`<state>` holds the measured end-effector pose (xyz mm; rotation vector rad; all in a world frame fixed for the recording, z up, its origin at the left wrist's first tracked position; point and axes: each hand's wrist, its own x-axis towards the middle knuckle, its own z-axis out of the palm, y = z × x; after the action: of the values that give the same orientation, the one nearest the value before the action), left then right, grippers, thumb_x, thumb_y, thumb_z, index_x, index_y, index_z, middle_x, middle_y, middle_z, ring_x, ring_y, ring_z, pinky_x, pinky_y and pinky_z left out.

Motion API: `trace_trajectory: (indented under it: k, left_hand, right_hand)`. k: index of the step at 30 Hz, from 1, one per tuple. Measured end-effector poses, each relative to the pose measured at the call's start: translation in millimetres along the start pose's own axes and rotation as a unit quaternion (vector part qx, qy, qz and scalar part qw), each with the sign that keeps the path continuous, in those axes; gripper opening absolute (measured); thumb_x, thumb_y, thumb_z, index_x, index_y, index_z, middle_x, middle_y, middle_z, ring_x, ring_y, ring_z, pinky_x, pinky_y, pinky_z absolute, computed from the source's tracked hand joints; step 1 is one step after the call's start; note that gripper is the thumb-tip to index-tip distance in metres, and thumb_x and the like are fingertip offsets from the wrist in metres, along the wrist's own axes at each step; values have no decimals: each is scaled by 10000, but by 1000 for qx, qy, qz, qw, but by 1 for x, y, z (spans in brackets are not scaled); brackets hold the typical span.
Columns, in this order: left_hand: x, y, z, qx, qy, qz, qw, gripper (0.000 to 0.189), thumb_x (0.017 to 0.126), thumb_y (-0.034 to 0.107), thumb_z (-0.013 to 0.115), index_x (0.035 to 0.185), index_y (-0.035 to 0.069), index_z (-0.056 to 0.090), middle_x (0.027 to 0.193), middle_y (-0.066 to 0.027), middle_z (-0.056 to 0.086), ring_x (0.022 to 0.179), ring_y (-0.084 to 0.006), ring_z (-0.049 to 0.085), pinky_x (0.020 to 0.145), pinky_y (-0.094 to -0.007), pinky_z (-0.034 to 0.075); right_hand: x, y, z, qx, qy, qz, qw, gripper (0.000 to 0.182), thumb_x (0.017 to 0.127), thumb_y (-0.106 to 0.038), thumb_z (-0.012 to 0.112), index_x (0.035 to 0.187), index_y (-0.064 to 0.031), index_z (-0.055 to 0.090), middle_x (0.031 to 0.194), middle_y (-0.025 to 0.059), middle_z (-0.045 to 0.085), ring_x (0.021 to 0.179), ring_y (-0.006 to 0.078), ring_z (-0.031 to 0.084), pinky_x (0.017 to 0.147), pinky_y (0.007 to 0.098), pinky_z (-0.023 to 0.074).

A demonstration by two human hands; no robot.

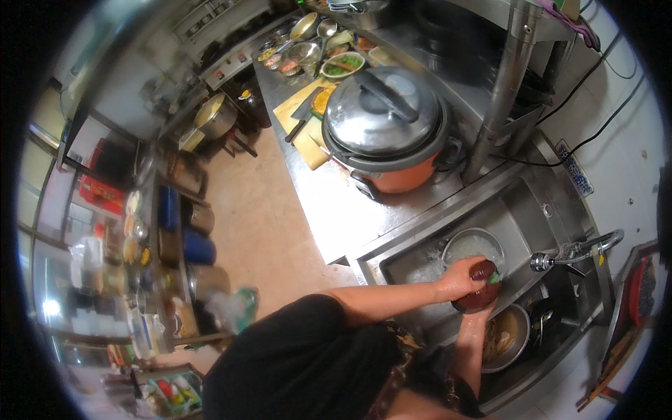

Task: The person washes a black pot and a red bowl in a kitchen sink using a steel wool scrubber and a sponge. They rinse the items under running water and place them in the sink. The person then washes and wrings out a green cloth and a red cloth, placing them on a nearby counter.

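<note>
Over the stainless steel sink (517, 220), both my hands are on a shiny, dark reddish-brown rounded vessel (475, 303). My left hand (458, 281) grips its upper part (482, 270) from the near side, and a small green piece (495, 278) shows beside the fingers. Whether that upper part is separate from the vessel, I cannot tell. From below, my right hand (479, 315) supports the vessel, its fingers mostly hidden. Just beyond my left hand, a round metal bowl (447, 251) of cloudy liquid sits in the basin.
A second basin holds a metal bowl (526, 336) with brownish contents. The faucet (577, 254) reaches over the sink from the wall side. On the steel counter (328, 220) stand an orange rice cooker (407, 176), a cutting board (310, 152) with a knife (302, 118), and several food bowls.
</note>
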<state>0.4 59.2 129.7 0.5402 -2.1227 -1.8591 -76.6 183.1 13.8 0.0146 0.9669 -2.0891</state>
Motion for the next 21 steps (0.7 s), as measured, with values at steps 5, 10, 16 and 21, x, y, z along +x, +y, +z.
trace_trajectory:
  k: [5, 10, 16, 21]
  left_hand:
    - [-1, 0, 2, 116, -66, 144, 981, 459, 621, 195, 670, 1030, 31, 539, 907, -184, 532, 872, -384, 524, 730, -425, 452]
    - [8, -8, -6, -43, -101, 4, 994, 450, 675, 164, 630, 1090, 19, 532, 1028, -135, 572, 975, -229, 559, 850, -349, 436]
    - [18, -6, -1, -270, -109, -57, 955, 469, 741, 63, 563, 1191, -36, 475, 1144, -106, 554, 1076, -208, 505, 975, -321, 364]
    - [11, 2, 15, -163, -57, 25, 985, 318, 685, 99, 598, 990, 20, 551, 869, -95, 576, 831, -201, 562, 776, -324, 451]
  right_hand:
    - [7, 14, -28, 117, -92, 50, 988, 395, 895, -312, 437, 1190, -51, 469, 1138, 95, 518, 1089, 230, 504, 931, 383, 408]
    - [-29, -25, 6, 162, 112, 54, 979, 467, 911, -343, 402, 1293, -73, 390, 1299, 126, 438, 1204, 267, 421, 1028, 424, 328]
    - [-34, -51, 9, 193, 69, 25, 978, 594, 895, -459, 446, 1331, -64, 366, 1348, 131, 399, 1238, 285, 386, 1034, 454, 315]
    - [-26, -60, 0, 132, 70, 25, 988, 471, 861, -446, 512, 1143, -70, 545, 1174, 105, 548, 1094, 261, 511, 918, 421, 424]
